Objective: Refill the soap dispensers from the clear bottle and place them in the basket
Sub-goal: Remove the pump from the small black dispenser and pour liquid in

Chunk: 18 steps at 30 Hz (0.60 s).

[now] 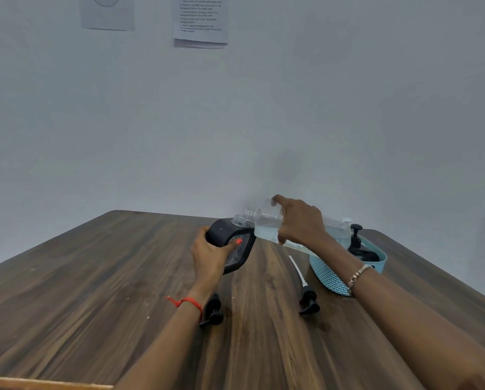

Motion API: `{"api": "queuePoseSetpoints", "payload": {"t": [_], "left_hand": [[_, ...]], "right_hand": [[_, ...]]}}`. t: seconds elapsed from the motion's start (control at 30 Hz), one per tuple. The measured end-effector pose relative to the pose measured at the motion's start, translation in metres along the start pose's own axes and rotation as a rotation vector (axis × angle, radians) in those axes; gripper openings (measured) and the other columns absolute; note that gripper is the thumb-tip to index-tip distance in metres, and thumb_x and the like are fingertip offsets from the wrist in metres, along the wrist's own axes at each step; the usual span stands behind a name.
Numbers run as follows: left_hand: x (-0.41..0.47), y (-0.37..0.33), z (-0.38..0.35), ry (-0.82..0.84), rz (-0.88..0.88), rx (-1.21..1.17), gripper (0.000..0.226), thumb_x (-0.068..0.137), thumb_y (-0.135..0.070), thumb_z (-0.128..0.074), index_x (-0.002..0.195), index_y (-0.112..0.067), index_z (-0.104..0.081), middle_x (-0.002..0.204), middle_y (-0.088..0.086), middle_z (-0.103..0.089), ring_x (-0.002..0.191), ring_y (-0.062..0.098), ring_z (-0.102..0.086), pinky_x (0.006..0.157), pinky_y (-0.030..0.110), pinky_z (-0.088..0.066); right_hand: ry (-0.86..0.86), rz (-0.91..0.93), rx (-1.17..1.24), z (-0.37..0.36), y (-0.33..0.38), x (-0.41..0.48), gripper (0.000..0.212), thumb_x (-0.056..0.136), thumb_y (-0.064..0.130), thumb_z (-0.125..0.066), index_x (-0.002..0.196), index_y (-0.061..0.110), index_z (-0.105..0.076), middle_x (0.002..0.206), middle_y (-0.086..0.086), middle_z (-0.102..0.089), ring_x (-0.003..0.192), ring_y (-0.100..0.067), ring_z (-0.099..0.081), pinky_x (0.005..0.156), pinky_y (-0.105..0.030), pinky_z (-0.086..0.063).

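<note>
My left hand grips a black soap dispenser with its pump off, tilted so its clear threaded neck points up and right. My right hand holds the clear bottle tipped sideways, its open mouth right beside the dispenser's neck. Liquid sits low in the clear bottle. A light blue mesh basket stands at the right with another black pump dispenser inside it. Two loose black pump heads lie on the table: one near my left wrist, one with a white tube near the basket.
The wooden table stands against a pale wall, its far edge just behind the bottles. Printed sheets hang high on the wall. A white-capped object shows behind the basket.
</note>
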<state>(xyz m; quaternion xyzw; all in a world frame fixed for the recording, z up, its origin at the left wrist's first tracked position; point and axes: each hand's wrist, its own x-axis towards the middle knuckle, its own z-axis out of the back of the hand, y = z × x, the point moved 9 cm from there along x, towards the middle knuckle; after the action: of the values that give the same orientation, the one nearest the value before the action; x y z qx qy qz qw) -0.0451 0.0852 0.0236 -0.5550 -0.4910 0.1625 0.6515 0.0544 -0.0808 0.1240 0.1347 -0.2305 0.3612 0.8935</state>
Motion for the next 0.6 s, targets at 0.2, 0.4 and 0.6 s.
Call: {"api": "queuePoseSetpoints", "payload": {"t": [0.2, 0.4, 0.6], "left_hand": [[-0.0030, -0.0015, 0.0001, 0.007, -0.014, 0.020, 0.046, 0.059, -0.017, -0.087, 0.092, -0.016, -0.056, 0.080, -0.006, -0.062, 0.073, 0.005, -0.060, 0.051, 0.011, -0.044], [-0.0052, -0.0004, -0.0014, 0.012, -0.010, 0.027, 0.048, 0.059, -0.018, -0.087, 0.095, -0.017, -0.055, 0.086, -0.003, -0.063, 0.077, 0.012, -0.061, 0.058, 0.018, -0.046], [-0.0060, -0.0004, -0.0012, 0.015, -0.007, 0.018, 0.048, 0.060, -0.018, -0.086, 0.096, -0.018, -0.055, 0.089, -0.001, -0.064, 0.078, 0.011, -0.063, 0.054, 0.013, -0.047]], "right_hand": [[0.018, 0.001, -0.016, -0.0012, 0.0007, 0.0009, 0.079, 0.054, 0.014, -0.081, 0.124, 0.024, -0.044, 0.104, -0.003, -0.064, 0.093, -0.025, -0.060, 0.079, -0.032, -0.043], [0.024, 0.008, -0.037, 0.0015, 0.0010, 0.0000, 0.080, 0.054, 0.012, -0.080, 0.124, 0.023, -0.044, 0.102, -0.002, -0.064, 0.094, -0.025, -0.060, 0.076, -0.031, -0.039], [0.025, 0.018, -0.053, 0.0043, 0.0037, -0.0009, 0.080, 0.052, 0.011, -0.079, 0.123, 0.023, -0.045, 0.097, -0.001, -0.064, 0.090, -0.025, -0.060, 0.071, -0.028, -0.036]]}}
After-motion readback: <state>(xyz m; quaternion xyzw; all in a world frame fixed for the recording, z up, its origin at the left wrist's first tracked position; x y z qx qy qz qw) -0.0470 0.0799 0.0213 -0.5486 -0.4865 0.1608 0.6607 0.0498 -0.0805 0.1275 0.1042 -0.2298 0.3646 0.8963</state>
